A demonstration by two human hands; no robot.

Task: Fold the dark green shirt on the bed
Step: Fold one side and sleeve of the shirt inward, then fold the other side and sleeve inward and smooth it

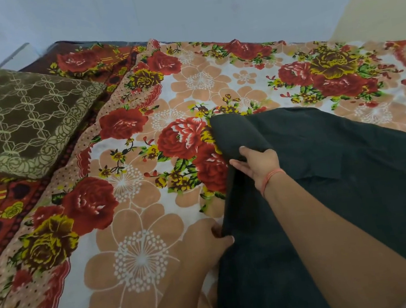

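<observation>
Head view: dark green shirt (340,175) lies on the right side of the floral bedsheet (143,258), its long axis running from my near edge away toward the wall. My right hand (259,164) pinches the shirt's left edge farther up; my left hand (207,240) grips the same edge nearer me. Both hands sit left of the cloth's bulk, so I judge the fold goes rightward. A brown patterned blanket (21,119) rests far left.

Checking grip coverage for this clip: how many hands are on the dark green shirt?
2. The right hand pinches a raised fold near the shirt's far left corner; the left hand grips its left edge closer to the person.
</observation>
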